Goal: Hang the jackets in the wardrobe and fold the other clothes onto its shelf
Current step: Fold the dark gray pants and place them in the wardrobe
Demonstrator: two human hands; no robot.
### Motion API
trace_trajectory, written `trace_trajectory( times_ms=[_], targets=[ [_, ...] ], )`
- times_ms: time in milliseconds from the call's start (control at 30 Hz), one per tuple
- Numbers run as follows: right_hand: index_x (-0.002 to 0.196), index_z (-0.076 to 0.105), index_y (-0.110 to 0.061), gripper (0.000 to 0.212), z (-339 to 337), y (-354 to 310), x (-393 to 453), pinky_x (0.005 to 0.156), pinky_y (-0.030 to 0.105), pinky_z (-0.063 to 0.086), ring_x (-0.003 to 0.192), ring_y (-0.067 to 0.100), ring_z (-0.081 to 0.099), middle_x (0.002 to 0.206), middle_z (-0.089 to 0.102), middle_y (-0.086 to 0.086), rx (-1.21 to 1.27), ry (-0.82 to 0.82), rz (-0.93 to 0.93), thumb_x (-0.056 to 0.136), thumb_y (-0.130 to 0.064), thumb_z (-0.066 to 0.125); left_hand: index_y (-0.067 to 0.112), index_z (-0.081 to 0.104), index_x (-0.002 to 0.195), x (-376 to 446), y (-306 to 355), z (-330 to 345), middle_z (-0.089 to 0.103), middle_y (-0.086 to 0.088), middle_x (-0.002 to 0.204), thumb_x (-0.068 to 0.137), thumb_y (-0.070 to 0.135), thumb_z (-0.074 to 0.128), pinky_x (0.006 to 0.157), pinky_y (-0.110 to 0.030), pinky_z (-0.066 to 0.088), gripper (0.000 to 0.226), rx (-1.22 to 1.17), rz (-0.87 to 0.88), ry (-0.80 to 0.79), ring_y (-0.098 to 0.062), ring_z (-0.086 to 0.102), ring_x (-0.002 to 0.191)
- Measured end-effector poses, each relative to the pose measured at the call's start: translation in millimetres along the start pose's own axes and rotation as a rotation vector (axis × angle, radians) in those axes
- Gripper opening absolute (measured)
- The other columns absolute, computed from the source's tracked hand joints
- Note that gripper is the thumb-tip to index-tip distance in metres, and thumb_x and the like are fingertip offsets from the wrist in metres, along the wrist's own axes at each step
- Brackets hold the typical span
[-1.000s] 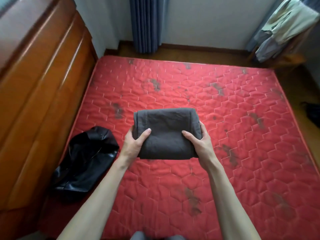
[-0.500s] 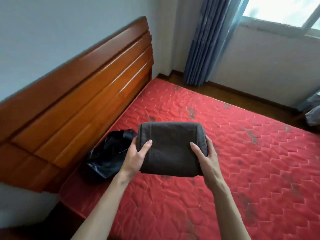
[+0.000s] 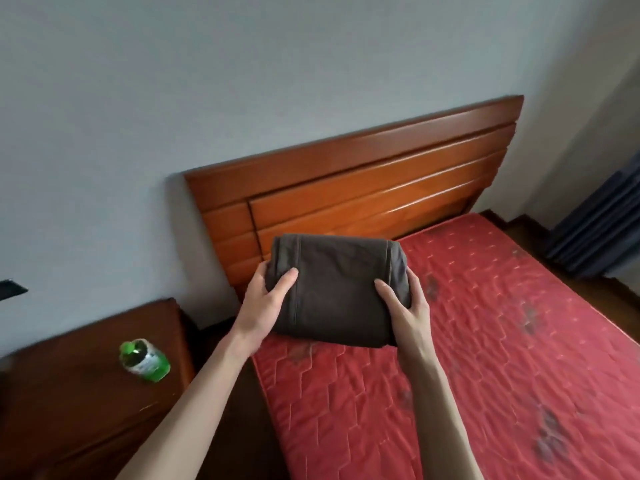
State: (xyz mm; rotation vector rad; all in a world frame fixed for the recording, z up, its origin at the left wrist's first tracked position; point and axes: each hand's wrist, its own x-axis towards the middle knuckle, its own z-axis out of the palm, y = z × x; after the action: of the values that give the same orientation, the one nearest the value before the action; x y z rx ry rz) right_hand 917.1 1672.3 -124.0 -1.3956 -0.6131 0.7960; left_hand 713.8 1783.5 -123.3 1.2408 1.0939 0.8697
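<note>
You hold the folded garment (image 3: 337,289) with both hands, a little above the middle of the frame. It is dark grey-brown, folded into a thick, compact bundle, and seams run down it near its left and right sides. It is lifted above the mattress (image 3: 485,341), in front of the lower part of the headboard (image 3: 363,188).

Your left hand (image 3: 261,310) grips the left end of the garment. The thumb lies on top of the cloth, and the fingers go under it, so you cannot see them. Your right hand (image 3: 403,313) grips the right end in the same way: thumb on top, fingers wrapped round the side and below. Both forearms come in from the bottom of the frame.

The mattress is red and quilted, with some dark marks, and it fills the lower right of the frame. The wooden headboard stands against a pale wall in the centre. In the lower left there is a dark wooden nightstand (image 3: 86,393), just beside the bed. A green bottle (image 3: 145,358) stands on it, well apart from your hands. At the right edge a dark blue curtain (image 3: 602,230) hangs. The wardrobe is not in this view.
</note>
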Motion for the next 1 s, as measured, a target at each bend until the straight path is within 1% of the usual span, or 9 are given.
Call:
trace_trajectory(
  times_ms=[133,233,333,500,667,800,833,933,1000],
  targets=[
    [0.137,0.061,-0.032,0.049,69.1,2.8,4.1,0.106,0.031,0.052,0.119,0.004,0.066,0.127,0.072,-0.012,-0.023,-0.162,0.012,0.092,-0.026,0.079,0.028,0.066,0.121,-14.6,6.1,-68.0,0.076,0.009,0.114,0.1,0.033,0.068,0.092,-0.024,0.054,0.022,-0.031,-0.001,0.165,-0.003,0.071,0.105],
    [0.133,0.061,-0.037,0.047,123.8,5.9,0.4,0.106,0.033,0.052,0.117,0.003,0.067,0.126,0.072,-0.013,-0.026,-0.257,0.029,0.091,-0.028,0.08,0.033,0.066,0.117,-25.1,7.5,-121.3,0.076,0.011,0.114,0.1,0.034,0.067,0.091,-0.027,0.055,0.016,-0.05,-0.009,0.282,-0.004,0.071,0.105],
    [0.139,0.059,-0.032,0.052,179.1,9.0,-13.4,0.108,0.037,0.053,0.116,0.005,0.068,0.125,0.073,-0.01,-0.028,-0.335,0.044,0.091,-0.029,0.08,0.033,0.064,0.123,-38.3,8.1,-175.2,0.073,0.008,0.121,0.1,0.039,0.066,0.094,-0.034,0.057,0.023,-0.067,-0.027,0.366,-0.011,0.07,0.113],
    [0.137,0.061,-0.033,0.049,267.6,13.7,-44.4,0.105,0.038,0.055,0.116,0.008,0.069,0.124,0.073,-0.01,-0.006,-0.479,0.058,0.092,-0.027,0.079,0.027,0.06,0.123,-64.9,12.7,-256.8,0.072,0.006,0.117,0.104,0.035,0.06,0.072,-0.018,0.057,0.021,-0.113,-0.028,0.487,-0.004,0.072,0.098],
    [0.137,0.06,-0.036,0.051,352.3,15.6,-79.4,0.094,0.031,0.059,0.111,0.007,0.07,0.12,0.073,-0.014,-0.007,-0.576,0.05,0.09,-0.03,0.079,0.032,0.062,0.122,-92.6,12.3,-336.7,0.073,0.007,0.119,0.103,0.038,0.061,0.081,-0.025,0.058,0.02,-0.151,-0.023,0.603,-0.007,0.072,0.105],
    [0.127,0.064,-0.04,0.04,422.4,22.6,-112.4,0.09,0.035,0.06,0.107,0.008,0.071,0.114,0.074,-0.014,-0.021,-0.652,0.041,0.091,-0.031,0.079,0.036,0.061,0.126,-116.8,7.8,-407.3,0.072,0.008,0.122,0.103,0.042,0.06,0.103,-0.043,0.055,0.024,-0.113,-0.009,0.698,-0.012,0.068,0.114],
    [0.125,0.064,-0.04,0.038,440.5,23.5,-121.8,0.087,0.034,0.061,0.104,0.006,0.072,0.112,0.075,-0.014,-0.017,-0.675,0.036,0.091,-0.03,0.079,0.036,0.061,0.128,-122.9,7.0,-424.0,0.071,0.008,0.123,0.104,0.043,0.06,0.103,-0.042,0.055,0.026,-0.112,0.003,0.717,-0.009,0.068,0.113],
    [0.128,0.065,-0.029,0.037,493.2,27.7,-146.5,0.073,0.017,0.057,0.096,0.0,0.072,0.113,0.075,-0.007,-0.004,-0.746,0.005,0.093,-0.021,0.076,0.036,0.058,0.125,-142.1,7.7,-468.5,0.068,0.013,0.12,0.107,0.036,0.056,0.083,-0.013,0.052,0.018,-0.113,0.047,0.804,0.013,0.065,0.1],
    [0.128,0.065,-0.027,0.037,525.4,29.2,-162.8,0.072,0.015,0.055,0.096,0.0,0.071,0.115,0.074,-0.007,-0.024,-0.816,-0.007,0.093,-0.021,0.076,0.038,0.055,0.125,-157.7,9.8,-493.1,0.063,0.021,0.118,0.107,0.034,0.056,0.086,-0.009,0.048,0.019,-0.107,0.073,0.886,0.008,0.062,0.111]
  ],
)
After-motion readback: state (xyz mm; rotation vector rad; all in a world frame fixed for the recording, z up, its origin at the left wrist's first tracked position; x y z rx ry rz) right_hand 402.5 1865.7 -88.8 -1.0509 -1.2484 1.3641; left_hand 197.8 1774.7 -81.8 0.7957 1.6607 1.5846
